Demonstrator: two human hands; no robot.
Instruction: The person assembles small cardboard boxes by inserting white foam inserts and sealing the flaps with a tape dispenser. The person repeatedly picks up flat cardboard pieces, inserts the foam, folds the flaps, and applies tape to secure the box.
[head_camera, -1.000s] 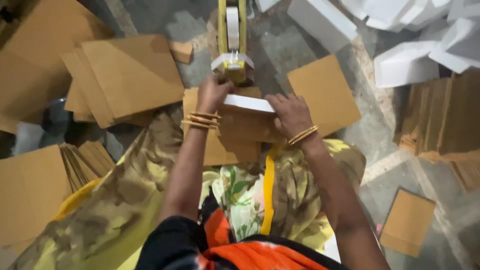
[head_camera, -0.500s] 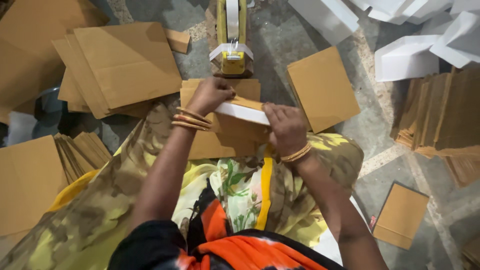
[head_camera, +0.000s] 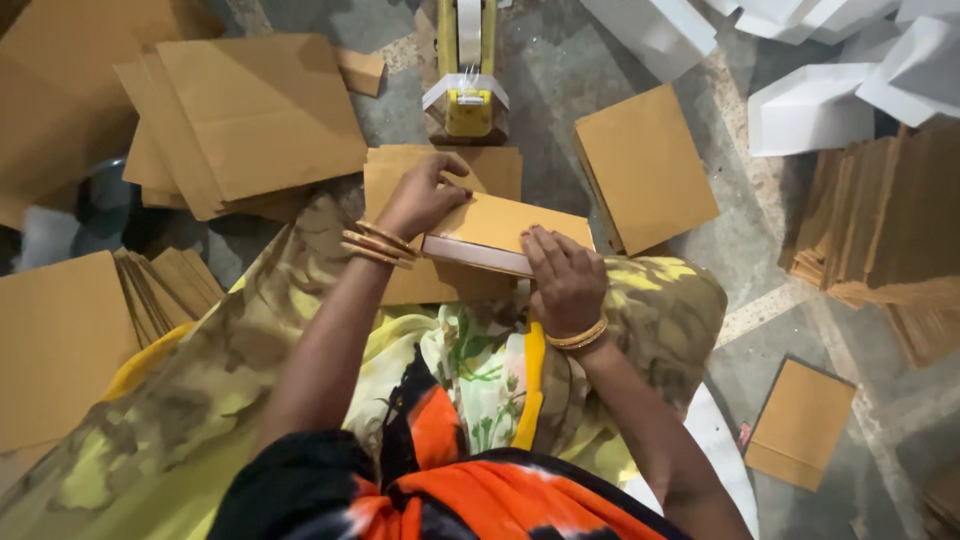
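Both hands grasp a flat cardboard box (head_camera: 500, 235) at centre frame — the left hand (head_camera: 425, 198) pressing its far corner, the right hand (head_camera: 565, 280) clamping its near edge — and, perched on the lap, it could slide floorward if either grip eases.

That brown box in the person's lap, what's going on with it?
A seated person holds a flat brown box with both hands over the lap: the left hand rests on its top far edge, the right hand presses its near end. Just ahead on the floor stands a yellow tape dispenser. Stacks of brown cardboard sheets lie around, and white boxes sit at the upper right.
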